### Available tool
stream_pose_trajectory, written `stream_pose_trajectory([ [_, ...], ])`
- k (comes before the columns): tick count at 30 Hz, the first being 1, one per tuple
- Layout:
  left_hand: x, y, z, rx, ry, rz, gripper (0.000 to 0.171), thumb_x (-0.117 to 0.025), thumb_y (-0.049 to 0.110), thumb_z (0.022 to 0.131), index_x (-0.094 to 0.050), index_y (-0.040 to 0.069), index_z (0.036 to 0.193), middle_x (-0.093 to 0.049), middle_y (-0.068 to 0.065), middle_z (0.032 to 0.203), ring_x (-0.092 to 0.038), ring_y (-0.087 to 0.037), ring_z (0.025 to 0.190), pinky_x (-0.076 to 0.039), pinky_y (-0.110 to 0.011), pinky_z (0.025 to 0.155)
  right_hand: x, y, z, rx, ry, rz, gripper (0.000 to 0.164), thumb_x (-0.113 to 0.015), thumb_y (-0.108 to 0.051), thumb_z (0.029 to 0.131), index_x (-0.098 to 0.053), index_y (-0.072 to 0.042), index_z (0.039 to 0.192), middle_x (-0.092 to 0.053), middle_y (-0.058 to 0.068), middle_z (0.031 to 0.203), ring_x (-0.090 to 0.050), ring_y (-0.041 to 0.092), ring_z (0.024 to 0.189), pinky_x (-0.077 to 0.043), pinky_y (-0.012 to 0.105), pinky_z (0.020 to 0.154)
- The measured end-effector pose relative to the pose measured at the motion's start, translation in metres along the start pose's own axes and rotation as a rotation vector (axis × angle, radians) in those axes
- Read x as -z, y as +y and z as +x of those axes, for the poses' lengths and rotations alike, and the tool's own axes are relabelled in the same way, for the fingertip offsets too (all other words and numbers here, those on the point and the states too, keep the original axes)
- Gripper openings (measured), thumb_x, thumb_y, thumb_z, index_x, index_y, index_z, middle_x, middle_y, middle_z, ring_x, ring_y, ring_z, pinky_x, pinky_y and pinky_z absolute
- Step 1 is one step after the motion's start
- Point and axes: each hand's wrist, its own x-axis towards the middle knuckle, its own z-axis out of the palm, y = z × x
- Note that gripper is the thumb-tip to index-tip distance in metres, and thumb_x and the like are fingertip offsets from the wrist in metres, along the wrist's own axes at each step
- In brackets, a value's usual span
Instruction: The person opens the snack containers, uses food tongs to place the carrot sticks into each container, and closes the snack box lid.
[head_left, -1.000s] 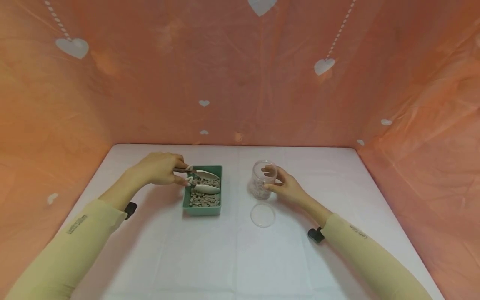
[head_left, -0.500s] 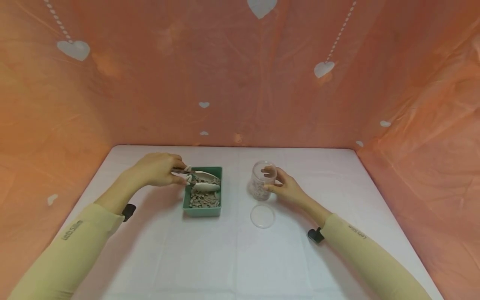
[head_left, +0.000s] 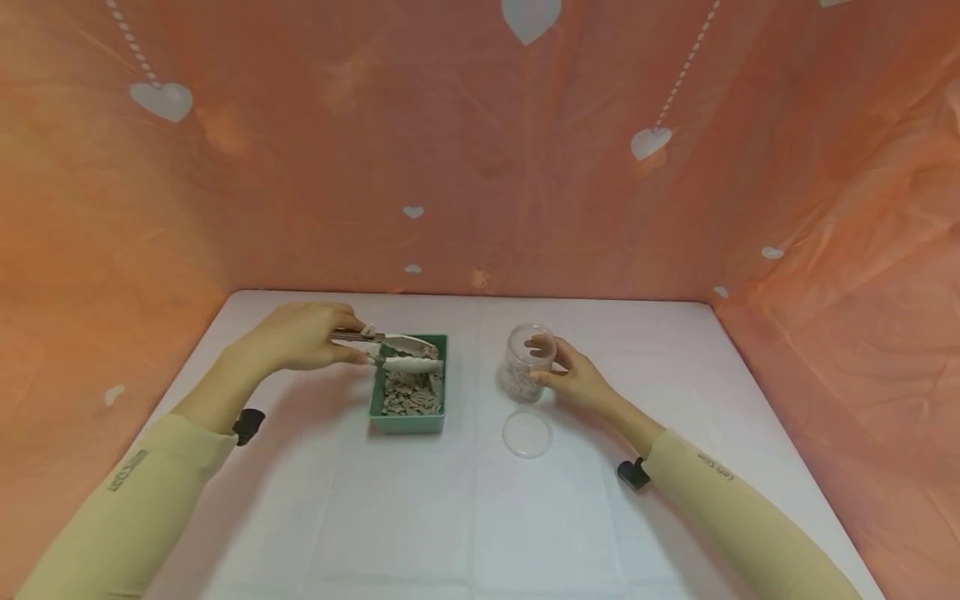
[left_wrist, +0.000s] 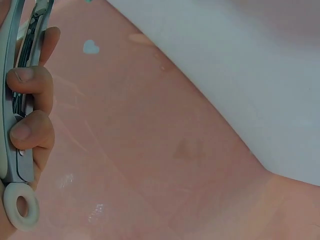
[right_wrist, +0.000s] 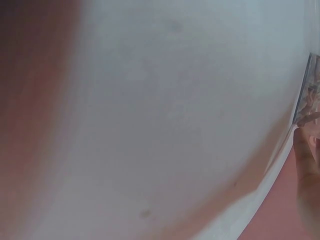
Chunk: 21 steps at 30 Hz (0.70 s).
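My left hand (head_left: 311, 337) grips a pair of tongs (head_left: 408, 364) with metal arms and pale scalloped tips. In the left wrist view the fingers curl round the tongs' handle (left_wrist: 25, 125), which has a white ring at its end. The tips lie over a green rectangular tray (head_left: 407, 423) of small brownish-grey pieces (head_left: 412, 396), a few of them at the tips. My right hand (head_left: 573, 372) holds a clear jar (head_left: 525, 367) by its side, thumb and fingers round it. Similar pieces fill its lower part; no lid is on it.
A clear round lid (head_left: 527, 434) lies on the white-covered table (head_left: 420, 517), just in front of the jar. Orange cloth (head_left: 337, 167) with pale hearts hangs behind the table and along both sides.
My left hand has drawn slightly back to the left and the tongs' tips have come up and closer together over the tray. The right hand and jar stay in place.
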Motion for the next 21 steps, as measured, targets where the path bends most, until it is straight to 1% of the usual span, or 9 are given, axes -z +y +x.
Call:
stream_pose_trajectory([
  [4, 0.006, 0.0, -0.004, 0.007, 0.017, -0.002, 0.048, -0.082, 0.045, 0.087, -0.078, 0.013, 0.122, -0.071, 0.002, 0.109, -0.071, -0.026, 0.1, -0.055, -0.054, 0.083, 0.0, -0.001, -0.001, 0.008, -0.003, -0.018, 0.061, -0.076, -0.01, 0.095, -0.048, -0.003, 0.15, -0.054, 0.021, 0.151, -0.044, 0.043, 0.145, -0.042, 0.054, 0.112],
  [9, 0.012, 0.001, -0.007, 0.021, 0.029, -0.011, 0.048, -0.082, 0.044, 0.087, -0.078, 0.012, 0.123, -0.072, 0.001, 0.11, -0.07, -0.026, 0.099, -0.054, -0.053, 0.082, 0.002, -0.001, -0.001, 0.021, -0.009, -0.048, 0.061, -0.075, -0.012, 0.096, -0.048, -0.001, 0.15, -0.053, 0.022, 0.151, -0.045, 0.047, 0.143, -0.042, 0.058, 0.112],
  [15, 0.013, 0.0, -0.008, 0.04, 0.035, -0.023, 0.05, -0.082, 0.047, 0.087, -0.077, 0.014, 0.125, -0.071, 0.003, 0.112, -0.069, -0.022, 0.097, -0.054, -0.051, 0.08, 0.002, 0.0, 0.0, 0.019, -0.012, -0.057, 0.061, -0.075, -0.014, 0.097, -0.048, -0.003, 0.15, -0.054, 0.021, 0.151, -0.044, 0.046, 0.144, -0.041, 0.059, 0.112],
  [21, 0.014, 0.001, -0.009, 0.04, 0.042, -0.028, 0.049, -0.081, 0.048, 0.088, -0.078, 0.015, 0.124, -0.07, 0.006, 0.108, -0.067, -0.018, 0.092, -0.053, -0.046, 0.076, 0.001, -0.001, -0.001, 0.016, -0.008, -0.053, 0.061, -0.075, -0.015, 0.097, -0.048, -0.003, 0.15, -0.054, 0.021, 0.151, -0.044, 0.046, 0.144, -0.041, 0.059, 0.112],
])
